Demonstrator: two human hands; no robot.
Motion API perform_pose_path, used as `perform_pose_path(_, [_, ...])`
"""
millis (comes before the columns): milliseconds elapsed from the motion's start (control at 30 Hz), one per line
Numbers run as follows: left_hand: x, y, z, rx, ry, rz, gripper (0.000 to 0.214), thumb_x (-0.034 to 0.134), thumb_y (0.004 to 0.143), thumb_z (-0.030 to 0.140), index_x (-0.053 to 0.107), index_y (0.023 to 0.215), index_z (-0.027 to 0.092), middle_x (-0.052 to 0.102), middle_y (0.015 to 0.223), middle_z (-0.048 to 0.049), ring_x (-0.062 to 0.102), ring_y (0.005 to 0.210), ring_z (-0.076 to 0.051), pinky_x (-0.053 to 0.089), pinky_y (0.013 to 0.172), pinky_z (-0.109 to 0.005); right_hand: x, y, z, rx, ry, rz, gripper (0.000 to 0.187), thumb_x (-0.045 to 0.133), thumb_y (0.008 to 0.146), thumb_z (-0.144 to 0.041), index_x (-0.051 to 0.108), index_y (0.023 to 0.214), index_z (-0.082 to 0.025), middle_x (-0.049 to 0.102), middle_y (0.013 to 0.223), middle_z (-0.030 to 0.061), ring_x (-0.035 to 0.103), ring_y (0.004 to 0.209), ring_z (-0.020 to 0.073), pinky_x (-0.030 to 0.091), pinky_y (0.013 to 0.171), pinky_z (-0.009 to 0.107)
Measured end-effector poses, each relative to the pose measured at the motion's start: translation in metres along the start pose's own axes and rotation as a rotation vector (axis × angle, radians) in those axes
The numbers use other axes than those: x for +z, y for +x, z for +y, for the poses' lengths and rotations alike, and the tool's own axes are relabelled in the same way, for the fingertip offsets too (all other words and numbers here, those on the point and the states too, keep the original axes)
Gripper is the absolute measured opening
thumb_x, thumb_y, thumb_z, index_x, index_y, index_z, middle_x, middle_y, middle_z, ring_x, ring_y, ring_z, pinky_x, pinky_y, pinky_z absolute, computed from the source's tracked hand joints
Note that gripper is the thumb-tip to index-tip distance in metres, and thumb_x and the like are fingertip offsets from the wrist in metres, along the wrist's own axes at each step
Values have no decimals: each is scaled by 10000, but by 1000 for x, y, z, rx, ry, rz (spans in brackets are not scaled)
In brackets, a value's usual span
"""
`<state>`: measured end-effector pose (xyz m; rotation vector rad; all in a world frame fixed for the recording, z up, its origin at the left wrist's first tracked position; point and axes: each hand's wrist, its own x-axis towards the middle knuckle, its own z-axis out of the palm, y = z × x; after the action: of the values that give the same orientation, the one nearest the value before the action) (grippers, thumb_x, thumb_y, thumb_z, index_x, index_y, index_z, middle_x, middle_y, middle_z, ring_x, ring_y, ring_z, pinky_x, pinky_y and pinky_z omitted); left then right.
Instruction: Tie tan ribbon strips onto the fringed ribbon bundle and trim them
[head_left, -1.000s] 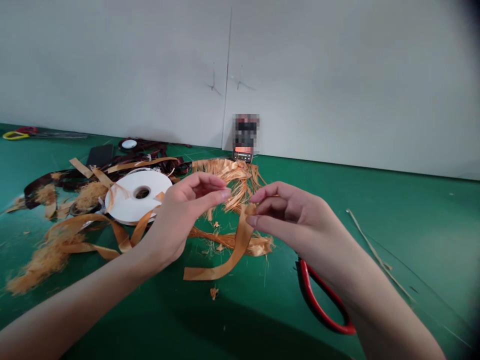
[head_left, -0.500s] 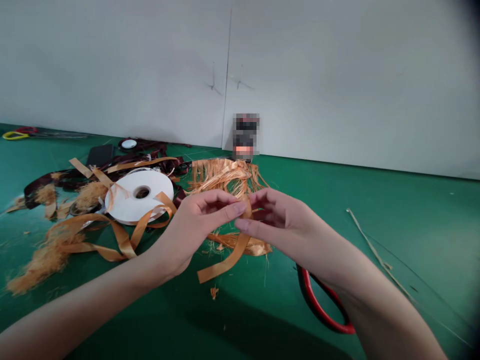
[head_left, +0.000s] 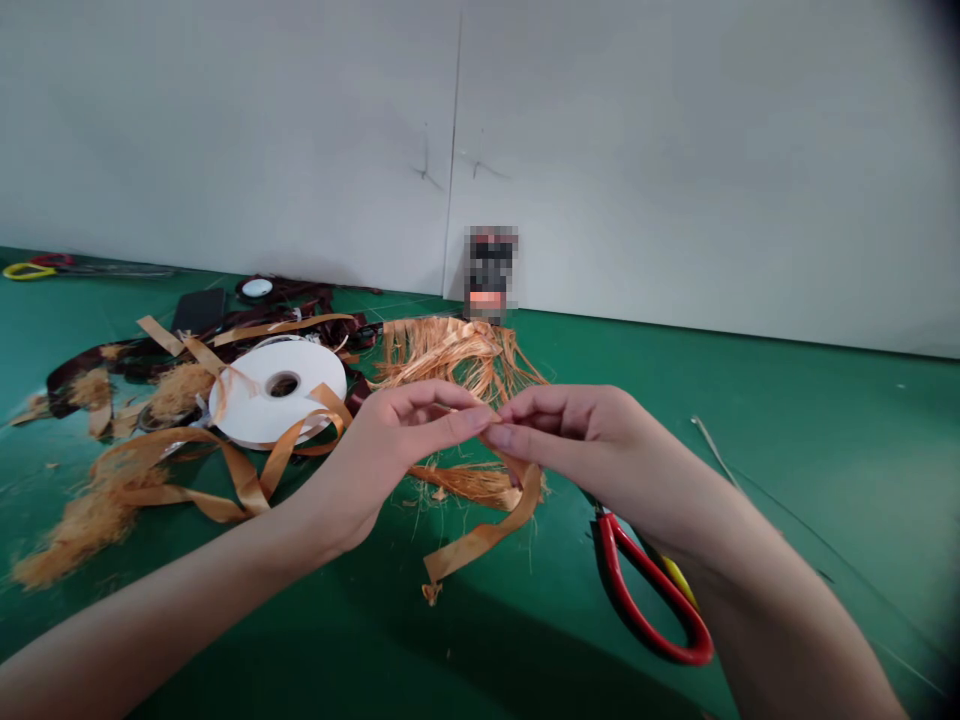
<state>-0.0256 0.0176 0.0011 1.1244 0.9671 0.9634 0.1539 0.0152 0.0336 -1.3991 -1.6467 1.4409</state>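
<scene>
Upper left of the frame, yellow-handled scissors (head_left: 28, 271) lie on a green cutting mat (head_left: 817, 450) at the foot of a white wall panel (head_left: 675, 150). Nearer the centre, a dark rectangular slab (head_left: 199, 310), possibly a phone, sits behind a heap of dark brown ribbon (head_left: 90, 365) and frayed orange fibre (head_left: 82, 530). A white ribbon spool (head_left: 247, 405) lies flat in the heap, with loose orange satin ribbon (head_left: 240, 478) looped against it.

Centre: the left hand (head_left: 394, 450) and right hand (head_left: 577, 440) are raised above the mat, with curled fingers and their fingertips (head_left: 487, 420) meeting. The orange ribbon strip (head_left: 480, 540) rises into this pinch, which keeps it off the mat and hanging in a loose bend. Whether the left hand also grips it is hidden; the right hand appears closed on it. Behind the hands lies a frayed orange ribbon fringe (head_left: 450, 355), and a pixelated object (head_left: 489, 275) stands at the wall beyond.

Lower right, red-handled scissors (head_left: 645, 600) lie partly under the right forearm, which blocks their blades from view.
</scene>
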Motion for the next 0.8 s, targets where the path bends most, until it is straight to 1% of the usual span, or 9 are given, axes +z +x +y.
perform_pose_path(133, [0,-1,2,17,13,11,143,756,770,290,714,652,222,588,962,-1,545,927,-153,428,819,-242,-4,0,-1,-2,-32,-20,169,674,807,-335,713,710,-202,624,631,-16,502,576,90,387,537,239])
perform_pose_path(267, [-5,0,2,-19,-13,-43,158,731,788,318,713,666,220,561,1003,-12,528,967,-174,415,865,-266,-8,0,0,-13,-2,-93,161,686,804,-339,723,728,-202,652,646,-7,531,584,101,394,541,249])
perform_pose_path(400, [-10,0,1,-92,-84,-179,137,681,801,307,728,718,209,589,968,-47,521,1011,-222,403,921,-314,-12,0,0,-35,15,-117,138,689,804,-293,723,711,-197,649,634,-12,531,577,94,398,548,245])
perform_pose_path(467, [-11,0,1,-109,-150,-242,139,665,795,297,712,698,209,596,910,-52,533,961,-228,416,902,-329,-13,0,0,-49,28,-94,122,701,797,-283,721,713,-197,637,630,-18,537,584,93,406,552,242])
perform_pose_path(500, [-11,0,1,-104,-173,-250,150,658,798,299,698,684,211,589,879,-48,534,929,-225,421,883,-332,-14,0,0,-53,32,-82,121,707,793,-287,720,713,-196,633,633,-19,541,591,94,412,557,241])
perform_pose_path(567, [-11,1,3,-71,-174,-206,180,648,819,319,677,674,216,565,835,-32,520,887,-209,417,854,-322,-15,0,0,-59,33,-66,136,713,792,-303,719,712,-193,627,636,-20,544,599,94,420,569,241])
perform_pose_path(667, [-9,1,5,-30,-65,-95,172,664,836,382,708,774,228,569,863,-12,504,888,-179,389,843,-293,-16,1,0,-54,22,-67,151,719,787,-323,722,713,-191,634,632,-20,544,603,92,416,581,240])
perform_pose_path(733, [-7,1,6,-23,22,-72,159,711,800,403,722,838,249,593,908,-1,513,892,-169,385,816,-285,-16,1,0,-53,9,-66,158,719,786,-334,725,715,-193,644,629,-18,539,600,93,407,578,244])
perform_pose_path(800, [-6,0,5,7,106,-79,137,742,773,379,721,837,260,604,949,4,529,891,-167,387,790,-287,-16,1,0,-50,1,-66,151,720,783,-334,732,723,-196,652,632,-14,537,595,97,402,570,249])
